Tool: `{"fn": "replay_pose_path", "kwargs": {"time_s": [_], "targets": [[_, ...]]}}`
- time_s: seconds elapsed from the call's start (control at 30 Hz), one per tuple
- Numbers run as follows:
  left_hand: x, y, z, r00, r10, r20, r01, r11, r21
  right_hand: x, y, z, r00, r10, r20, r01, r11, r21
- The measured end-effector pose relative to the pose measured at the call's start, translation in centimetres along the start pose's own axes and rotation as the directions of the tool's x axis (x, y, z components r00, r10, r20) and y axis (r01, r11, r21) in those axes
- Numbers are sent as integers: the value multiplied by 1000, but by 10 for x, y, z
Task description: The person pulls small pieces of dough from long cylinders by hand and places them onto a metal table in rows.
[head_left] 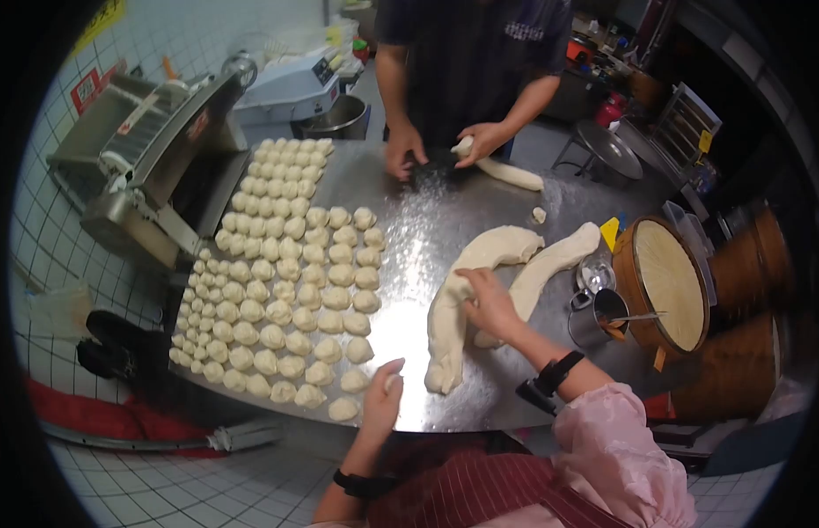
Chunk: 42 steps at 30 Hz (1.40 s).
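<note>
On the steel table lies a long, thick dough rope [446, 330], bent toward the right at its far end. My right hand [490, 304] is on its right side, fingers curled over the dough. A second dough rope [550, 268] lies just right of it, partly hidden by my right forearm. My left hand [381, 407] is by the table's near edge, fingers curled around what looks like a small dough piece [392, 384], mostly hidden. Left of that hand, many dough balls [292, 341] stand in rows, smaller ones at the far left.
Across the table [401, 264], a co-worker's hands [484, 141] handle another dough roll [511, 174]; a small dough bit [539, 215] lies nearby. At right are a metal cup [588, 327] with utensils, a glass jar [596, 275] and a round wooden-rimmed steamer [669, 286]. A dough-rolling machine [163, 167] stands left.
</note>
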<state>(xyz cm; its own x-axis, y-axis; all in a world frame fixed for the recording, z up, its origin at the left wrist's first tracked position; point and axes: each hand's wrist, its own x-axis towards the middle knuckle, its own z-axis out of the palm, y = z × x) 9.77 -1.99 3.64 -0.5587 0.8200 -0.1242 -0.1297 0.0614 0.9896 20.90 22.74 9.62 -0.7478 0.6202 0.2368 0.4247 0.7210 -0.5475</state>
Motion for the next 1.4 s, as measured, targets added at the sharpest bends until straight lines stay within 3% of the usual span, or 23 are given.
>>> {"fn": "replay_pose_path", "kwargs": {"time_s": [0.03, 0.1, 0.13, 0.2, 0.23, 0.3, 0.33, 0.37, 0.43, 0.47, 0.53, 0.6, 0.7, 0.73, 0.77, 0.83, 0.97, 1.07, 1.1, 1.17, 1.2, 1.27, 1.4], "targets": [[7, -3, 11, 992, 123, 33, -128, 959, 255, 12, 17, -11, 1000, -5, -24, 5, 1000, -3], [21, -7, 27, 962, 253, 100, -272, 899, 343, 27, 50, -26, 999, 28, -42, -36, 981, -190], [25, -5, 35, 951, 290, 110, -309, 854, 419, 33, 69, -29, 998, 24, -58, -35, 981, -188], [32, -10, 54, 928, 346, 140, -366, 770, 523, 45, 105, -35, 992, 112, -51, -123, 908, -399], [33, -13, 62, 917, 341, 207, -396, 710, 582, 51, 116, -40, 992, 110, -64, -126, 911, -393], [23, -16, 83, 912, 332, 242, -401, 591, 700, 65, 141, -47, 963, 268, 27, -225, 855, -467], [16, -10, 94, 946, 221, 239, -319, 486, 814, 73, 155, -46, 961, 271, 51, -209, 836, -507], [16, -13, 96, 944, 224, 243, -323, 471, 821, 79, 169, -45, 962, 269, 42, -214, 842, -495], [18, -20, 100, 940, 248, 235, -302, 283, 910, 89, 173, -50, 934, 297, 201, -145, 826, -545], [23, -25, 100, 943, 259, 207, -273, 249, 929, 94, 175, -53, 935, 294, 197, -149, 833, -533], [31, -19, 103, 956, 246, 159, -217, 226, 950, 105, 181, -54, 833, 394, 387, -169, 849, -500], [37, -22, 102, 967, 228, 116, -164, 203, 965, 113, 193, -53, 861, 310, 403, -121, 895, -430], [50, -35, 100, 960, 277, 32, -100, 234, 967, 113, 196, -49, 911, 157, 382, 8, 918, -396], [53, -33, 99, 969, 245, -2, -66, 269, 961, 116, 190, -49, 931, 75, 357, 90, 902, -423], [54, -31, 98, 978, 205, -33, -32, 302, 953, 112, 184, -51, 935, 86, 344, 72, 904, -422], [59, -31, 94, 980, 197, -27, -34, 298, 954, 97, 161, -60, 956, -132, 261, 228, 896, -382], [72, -41, 80, 974, 228, -3, -61, 276, 959, 82, 86, -91, 850, -518, 90, 510, 769, -385], [73, -34, 68, 954, 292, 67, -136, 224, 965, 67, 24, -133, 801, -578, 155, 581, 691, -429], [72, -32, 62, 954, 291, 76, -146, 228, 963, 54, 13, -146, 807, -570, 157, 574, 693, -436], [71, -23, 53, 964, 265, 10, -164, 566, 808, 21, 3, -177, 781, -625, -2, 580, 726, -369], [68, -11, 52, 962, 272, 10, -171, 575, 800, 1, 1, -193, 820, -572, -17, 526, 765, -373], [54, 18, 52, 913, 395, -98, -242, 721, 650, -48, -6, -224, 891, -453, -40, 403, 826, -395], [52, 29, 34, 866, 488, -109, -321, 709, 628, -139, -10, -250, 988, -68, -136, 29, 961, -274]]}}
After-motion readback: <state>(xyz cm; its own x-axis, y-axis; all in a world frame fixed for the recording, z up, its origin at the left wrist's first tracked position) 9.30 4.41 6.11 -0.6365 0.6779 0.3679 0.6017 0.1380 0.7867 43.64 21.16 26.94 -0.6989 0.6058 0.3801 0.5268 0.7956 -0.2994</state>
